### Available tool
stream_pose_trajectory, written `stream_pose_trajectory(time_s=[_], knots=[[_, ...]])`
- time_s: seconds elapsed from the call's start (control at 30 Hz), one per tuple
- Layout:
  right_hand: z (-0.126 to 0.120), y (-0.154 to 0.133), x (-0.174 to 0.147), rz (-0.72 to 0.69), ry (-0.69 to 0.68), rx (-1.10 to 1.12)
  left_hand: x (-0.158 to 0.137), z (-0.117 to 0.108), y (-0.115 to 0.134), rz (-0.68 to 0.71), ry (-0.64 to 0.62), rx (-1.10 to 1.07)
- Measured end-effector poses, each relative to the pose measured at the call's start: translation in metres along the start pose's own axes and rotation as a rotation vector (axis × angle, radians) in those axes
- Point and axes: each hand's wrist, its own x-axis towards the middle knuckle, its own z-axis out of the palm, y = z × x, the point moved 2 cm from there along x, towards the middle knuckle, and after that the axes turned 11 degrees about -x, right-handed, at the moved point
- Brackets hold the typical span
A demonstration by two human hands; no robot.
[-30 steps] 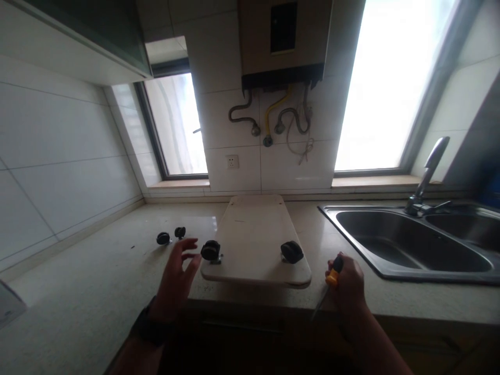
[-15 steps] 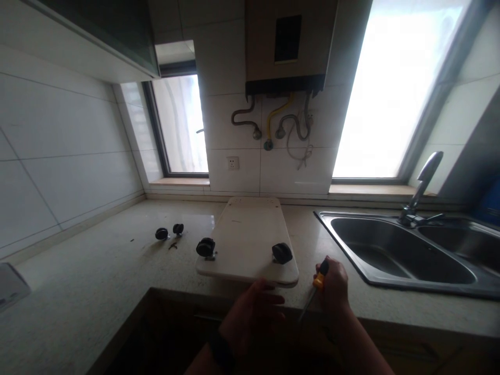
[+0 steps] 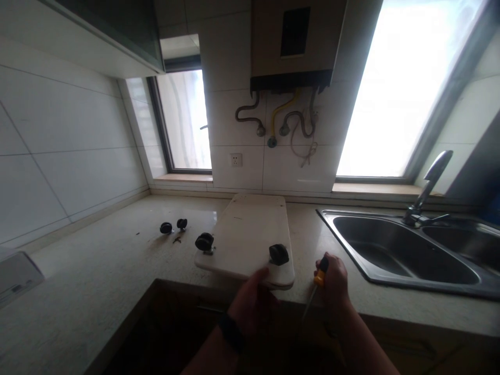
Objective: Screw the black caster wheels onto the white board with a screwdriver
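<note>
A white board (image 3: 255, 224) lies on the counter, its near end jutting toward me. One black caster wheel (image 3: 204, 241) stands on its near left corner, another black caster (image 3: 278, 254) on its near right. My left hand (image 3: 253, 297) grips the near edge, thumb on top and fingers beneath, mostly in shadow. In my right hand (image 3: 335, 278), beside the board, is a screwdriver (image 3: 319, 277) with a yellow and black handle, its shaft pointing down toward me. Two loose casters (image 3: 166, 228) lie to the left, with some small screws (image 3: 177, 240) near them.
On the right is a steel double sink (image 3: 402, 255) with a faucet (image 3: 429, 177). A water heater (image 3: 295, 47) with pipes hangs on the wall ahead. A pale box-like object (image 3: 17, 276) sits at the left edge. The counter edge (image 3: 156, 284) has a dark recess below.
My left hand has moved up from below the board's near edge and closed on it, thumb now on top. The board's near end has shifted slightly left. My right hand still holds the screwdriver.
</note>
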Motion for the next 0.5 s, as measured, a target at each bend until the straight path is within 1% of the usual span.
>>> stream_pose_trajectory(time_s=[0.1, 0.17, 0.23, 0.37, 0.5], knots=[[0.0, 0.0, 0.0, -0.001, -0.001, 0.021, -0.009, -0.022, 0.012, -0.001, 0.003, 0.013], [0.0, 0.001, 0.0, -0.003, 0.0, 0.028, -0.016, -0.037, 0.023, -0.016, -0.052, 0.015], [0.0, 0.001, -0.001, -0.006, -0.001, 0.024, -0.025, -0.054, 0.036, -0.025, -0.082, 0.016], [0.0, 0.003, 0.0, -0.018, -0.001, 0.014, -0.042, -0.086, 0.065, -0.055, -0.058, 0.012], [0.0, 0.004, 0.001, -0.031, -0.006, 0.041, -0.061, -0.111, 0.095, 0.008, -0.031, 0.11]])
